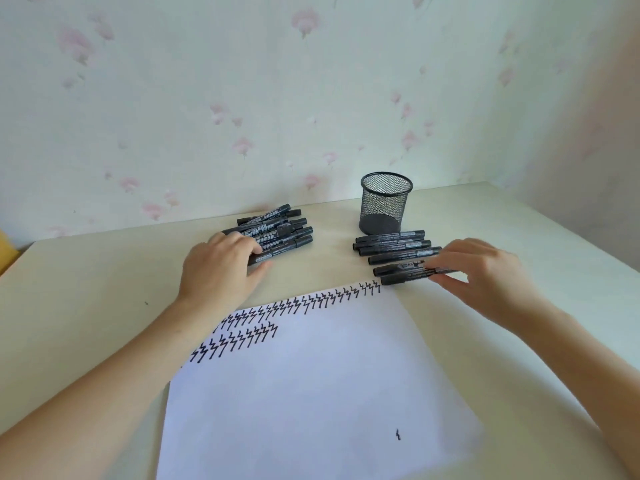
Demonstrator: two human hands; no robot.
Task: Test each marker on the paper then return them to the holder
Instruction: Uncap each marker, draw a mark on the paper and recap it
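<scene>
paper (311, 393): its near edge runs off the bottom of the picture; its left corner lies under the left forearm.
marker pile (277, 230): the left hand (221, 268) covers the near ends, so the count cannot be told.
marker labels: print too small to read.
nearest marker (405, 278): its right end is hidden by the right hand's (485, 271) fingers.
holder (386, 204): inside too dark to tell.
yellow thing (5, 251): cut off at the left edge.
</scene>
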